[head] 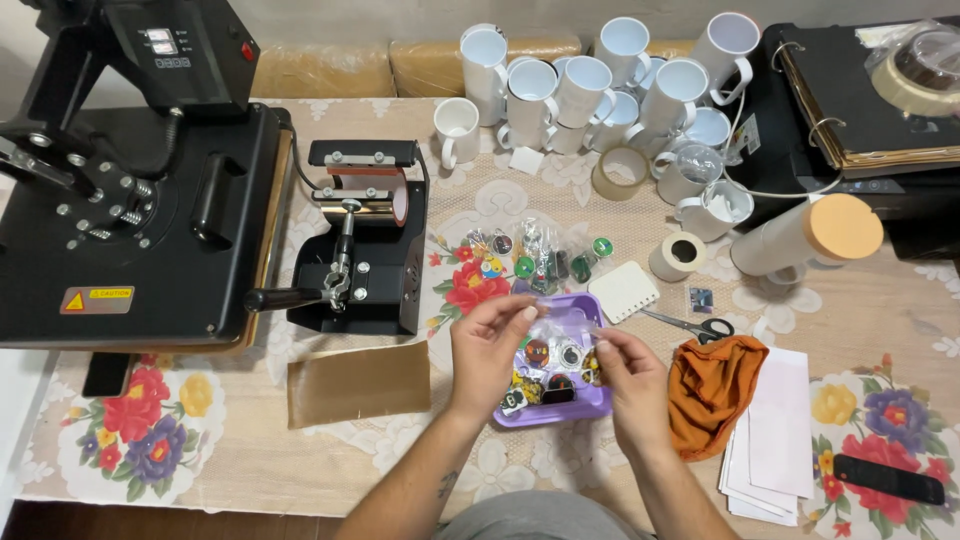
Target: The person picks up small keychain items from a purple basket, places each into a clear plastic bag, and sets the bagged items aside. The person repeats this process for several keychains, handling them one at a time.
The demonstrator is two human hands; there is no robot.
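Note:
My left hand (487,345) and my right hand (628,375) are raised over a purple tray (592,402) that holds several round picture badges. Between their fingertips both hands pinch a small clear plastic bag (556,328), stretched between them above the tray. What is inside the bag is too small to tell. Behind the tray lies a heap of bagged badges (530,258) on the flowered tablecloth.
A black mug press (365,240) and a large black heat press (130,200) stand at left, a brown sheet (358,383) before them. White mugs (585,90) crowd the back. Tape rolls (620,172), scissors (690,324), an orange cloth (712,388), white papers (780,440) and a black remote (888,479) lie right.

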